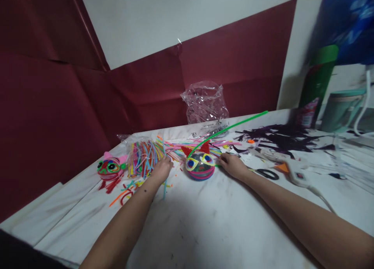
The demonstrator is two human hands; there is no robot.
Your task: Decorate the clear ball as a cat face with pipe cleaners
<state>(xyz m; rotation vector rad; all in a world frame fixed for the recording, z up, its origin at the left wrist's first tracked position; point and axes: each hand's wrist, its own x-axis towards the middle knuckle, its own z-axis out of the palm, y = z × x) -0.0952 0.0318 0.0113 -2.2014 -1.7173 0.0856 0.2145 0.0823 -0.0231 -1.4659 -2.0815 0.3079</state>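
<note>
Eyed ball: a round dark-grey figure with red pointed ears, yellow-rimmed blue eyes and magenta and blue bands [201, 168], sitting on the white marble-patterned table [204, 230] between the two hands.
Green stem: a long bright-green fuzzy stem [233, 127] slants from beside the left-hand ear up to the right, its far end free; whether it is fastened to the ball cannot be told.
Step in hand: judging by the layout, fitting or adjusting stems around the ball.
Next move: would seem to call for a light fingertip pinch, with the ball kept steady.
Right hand: the right hand [232, 164] is just beside the ball, fingers bent inward, a short bit of green at the tips; whether they are pressed together on it cannot be told.
Left hand: the left hand [163, 169] is apart from the ball, fingers curled over a thin pale-blue stem [165, 189]; gripping or merely resting, unclear.
Left of ball: a bundle of multicoloured fuzzy stems [143, 160], then a pink-eared figure with green-ringed eyes [110, 167].
Right of hand: black-handled scissors [267, 174] and a white glue gun with an orange tip [298, 176].
Behind: a crumpled clear plastic bag [206, 103] before dark-red sheeting [233, 66].
</note>
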